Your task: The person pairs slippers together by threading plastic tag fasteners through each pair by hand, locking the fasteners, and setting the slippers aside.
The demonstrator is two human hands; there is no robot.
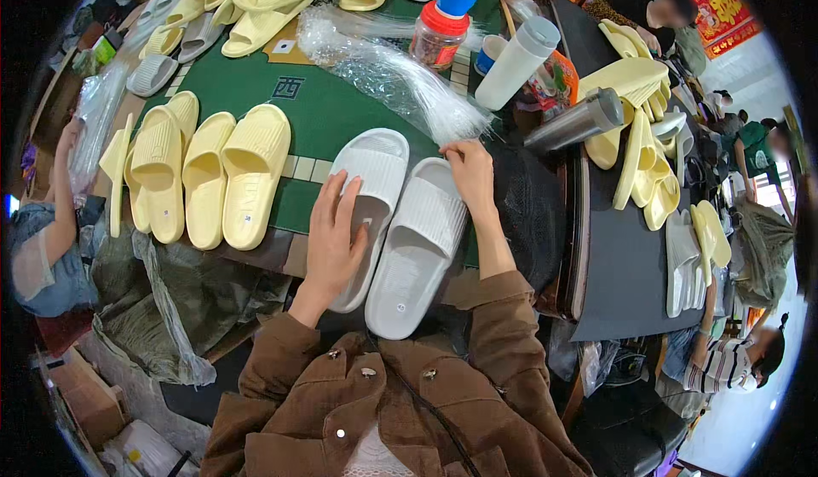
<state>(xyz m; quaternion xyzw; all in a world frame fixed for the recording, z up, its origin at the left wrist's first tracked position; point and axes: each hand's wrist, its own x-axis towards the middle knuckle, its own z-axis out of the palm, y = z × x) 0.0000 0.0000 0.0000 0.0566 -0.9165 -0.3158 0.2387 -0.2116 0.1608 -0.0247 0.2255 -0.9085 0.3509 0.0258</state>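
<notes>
Slippers lie paired on the green worktop [324, 119]: two white slippers [400, 221] side by side at its near edge, directly in front of the person. The left hand [334, 234] rests flat, fingers spread, on the left white slipper [375, 170], covering its middle and heel end. The right hand [470, 170] sits at the toe end of the right white slipper [417, 255], fingertips pinched together on the tip of a bundle of clear plastic bags [383, 72] that fans out across the worktop beyond the pair. Just left of the white pair lie yellow slippers [217, 174] in a row. Behind the bags stand a red-lidded jar [437, 35] and a white bottle [515, 61]
</notes>
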